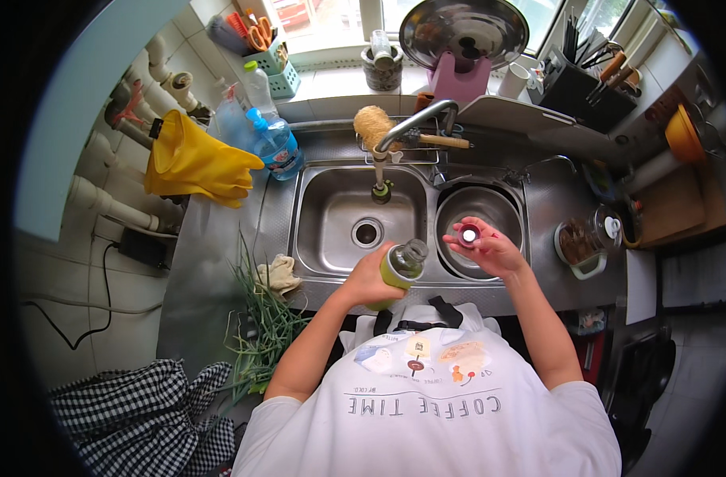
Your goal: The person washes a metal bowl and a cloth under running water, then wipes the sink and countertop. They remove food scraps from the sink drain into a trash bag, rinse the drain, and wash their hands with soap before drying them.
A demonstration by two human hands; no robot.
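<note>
My left hand [366,279] grips a bottle [401,266] with a yellow-green sleeve. Its bare mouth tilts up to the right, near the front rim of the double sink. My right hand [493,249] holds a dark red bottle cap [469,234] with a white centre, its inner side apparently facing up. Below that hand, a round metal basin [452,255] sits in the right bowl of the sink. Over the left bowl [324,220] hangs the faucet [419,119], with a green nozzle at its end; no running water can be made out.
Green onions [267,340] and a crumpled cloth [277,275] lie left on the counter. Yellow rubber gloves [190,161] hang by the pipes, beside a blue pump bottle [279,152]. A glass pitcher [580,238] stands right. Behind the sink are a large metal lid [434,30] and a knife block [568,89].
</note>
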